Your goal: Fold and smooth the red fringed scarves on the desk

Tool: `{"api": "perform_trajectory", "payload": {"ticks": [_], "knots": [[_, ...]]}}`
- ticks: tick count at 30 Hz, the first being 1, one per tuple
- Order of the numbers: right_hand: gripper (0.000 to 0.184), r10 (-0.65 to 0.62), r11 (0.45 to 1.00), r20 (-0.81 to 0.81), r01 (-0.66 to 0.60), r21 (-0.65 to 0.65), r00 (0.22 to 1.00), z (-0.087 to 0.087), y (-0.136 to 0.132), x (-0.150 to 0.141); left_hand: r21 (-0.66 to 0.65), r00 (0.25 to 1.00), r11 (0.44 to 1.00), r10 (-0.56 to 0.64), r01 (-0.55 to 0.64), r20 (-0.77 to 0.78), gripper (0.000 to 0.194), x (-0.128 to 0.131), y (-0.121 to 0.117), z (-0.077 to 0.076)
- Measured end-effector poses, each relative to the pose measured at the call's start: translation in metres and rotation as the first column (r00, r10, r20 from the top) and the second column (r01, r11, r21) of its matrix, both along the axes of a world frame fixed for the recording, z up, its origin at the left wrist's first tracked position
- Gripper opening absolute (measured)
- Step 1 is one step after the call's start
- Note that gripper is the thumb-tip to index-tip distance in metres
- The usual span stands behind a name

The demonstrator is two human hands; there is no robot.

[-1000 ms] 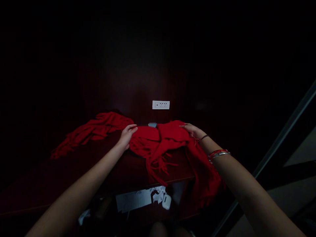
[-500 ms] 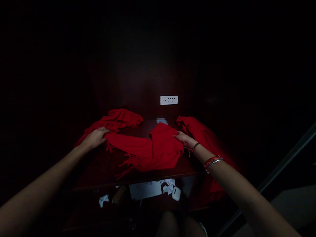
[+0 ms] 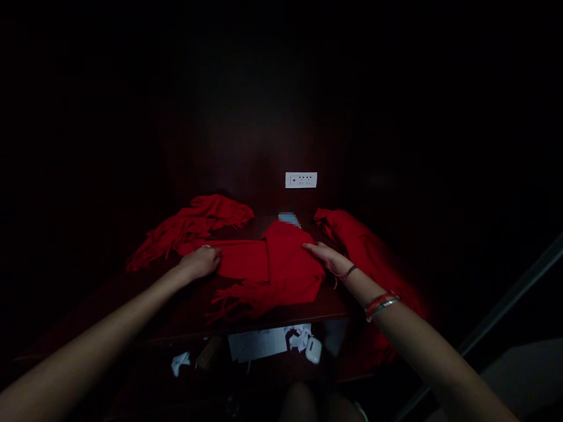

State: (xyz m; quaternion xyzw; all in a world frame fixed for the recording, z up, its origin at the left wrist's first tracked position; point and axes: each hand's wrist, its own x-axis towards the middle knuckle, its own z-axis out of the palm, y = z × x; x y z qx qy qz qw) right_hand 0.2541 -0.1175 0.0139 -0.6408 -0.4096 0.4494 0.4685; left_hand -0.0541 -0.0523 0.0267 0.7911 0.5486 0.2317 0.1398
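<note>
One red cloth (image 3: 290, 266) lies between the hands (image 3: 328, 257), touching both.

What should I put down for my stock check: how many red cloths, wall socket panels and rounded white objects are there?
Red cloths: 3 (left cloth, middle cloth, right cloth)
Wall socket panel: 1
Rounded white object: 1
Total: 5
</note>
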Motion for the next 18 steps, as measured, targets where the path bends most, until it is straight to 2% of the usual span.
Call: {"api": "perform_trajectory", "payload": {"ticks": [2, 4, 7, 9, 11, 12, 14, 15, 17, 18], "knots": [[0.063, -0.016, 1.000, -0.057, 0.016, 0.005, 0.998, -0.002, -0.021, 0.001, 0.023, 0.989, 0.993, -0.109, 0.112, -0.105, 0.029, 0.024, -0.029, 0.002], [0.079, 0.001, 1.000, -0.122, 0.002, 0.028, 0.992, -0.003, -0.046, 0.001, -0.061, 0.974, 0.976, -0.212, 0.207, -0.086, 0.038, 0.047, -0.058, 0.004], [0.095, 0.045, 0.996, -0.202, -0.029, 0.080, 0.978, -0.009, -0.078, -0.008, -0.179, 0.948, 0.932, -0.317, 0.315, 0.021, 0.059, 0.073, -0.091, -0.001], [0.096, 0.026, 0.993, -0.221, 0.000, 0.114, 0.975, -0.013, -0.089, -0.017, -0.230, 0.924, 0.902, -0.325, 0.366, 0.200, 0.063, 0.086, -0.103, -0.004], [0.089, -0.029, 0.990, -0.229, 0.059, 0.127, 0.973, -0.011, -0.094, -0.026, -0.329, 0.843, 0.841, -0.244, 0.430, 0.479, 0.058, 0.097, -0.111, -0.003], [0.083, -0.057, 0.989, -0.232, 0.087, 0.119, 0.971, -0.009, -0.094, -0.028, -0.391, 0.780, 0.798, -0.151, 0.459, 0.607, 0.056, 0.101, -0.114, 0.000], [0.071, -0.096, 0.989, -0.229, 0.119, 0.088, 0.969, 0.001, -0.095, -0.029, -0.503, 0.663, 0.712, 0.071, 0.489, 0.745, 0.055, 0.106, -0.122, 0.006], [0.066, -0.101, 0.990, -0.217, 0.121, 0.077, 0.971, 0.005, -0.097, -0.028, -0.554, 0.640, 0.671, 0.153, 0.492, 0.753, 0.055, 0.106, -0.126, 0.008], [0.060, -0.070, 0.994, -0.158, 0.082, 0.076, 0.985, 0.013, -0.101, -0.020, -0.650, 0.686, 0.592, 0.212, 0.476, 0.696, 0.054, 0.103, -0.134, 0.009], [0.059, -0.031, 0.996, -0.106, 0.039, 0.079, 0.994, 0.014, -0.103, -0.015, -0.686, 0.743, 0.562, 0.177, 0.463, 0.646, 0.053, 0.100, -0.137, 0.008]]}}
